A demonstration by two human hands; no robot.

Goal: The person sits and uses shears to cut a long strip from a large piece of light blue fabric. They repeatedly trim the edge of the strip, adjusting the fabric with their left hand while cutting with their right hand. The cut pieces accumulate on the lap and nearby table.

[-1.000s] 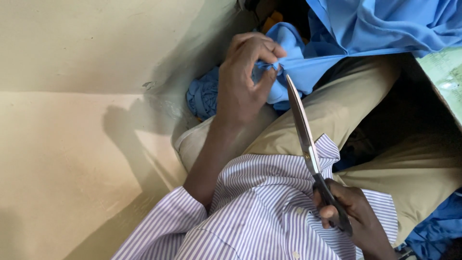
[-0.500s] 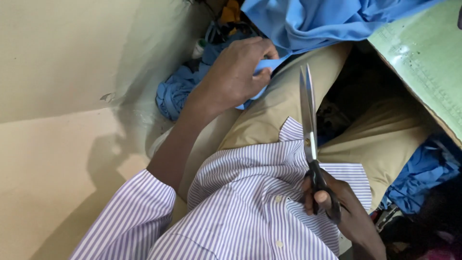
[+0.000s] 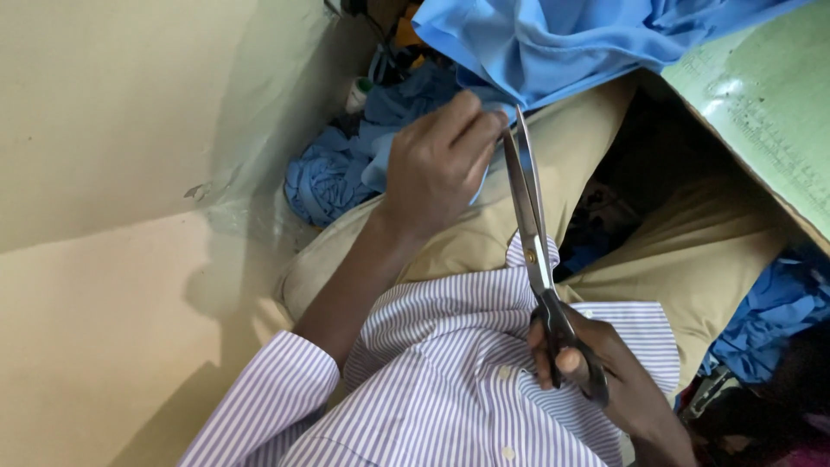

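Observation:
My left hand (image 3: 437, 164) pinches an edge of light blue fabric (image 3: 571, 39) above my lap. My right hand (image 3: 596, 372) grips the black handles of long steel scissors (image 3: 529, 216). The blades point up and away, nearly closed, with their tips right beside my left fingertips at the fabric edge. I wear a purple-striped white shirt (image 3: 450, 380) and khaki trousers (image 3: 692, 259); the fabric drapes over my knees.
A cream wall (image 3: 112, 173) runs along the left. Crumpled blue cloth scraps (image 3: 324, 182) lie by the wall below my left hand, more blue cloth (image 3: 769, 320) at the right. A green-topped table edge (image 3: 769, 112) crosses the upper right corner.
My left hand has kept its hold on the blue fabric edge. The scissors swung more upright, their tips staying near my left fingers. The view shifted, showing more blue fabric above.

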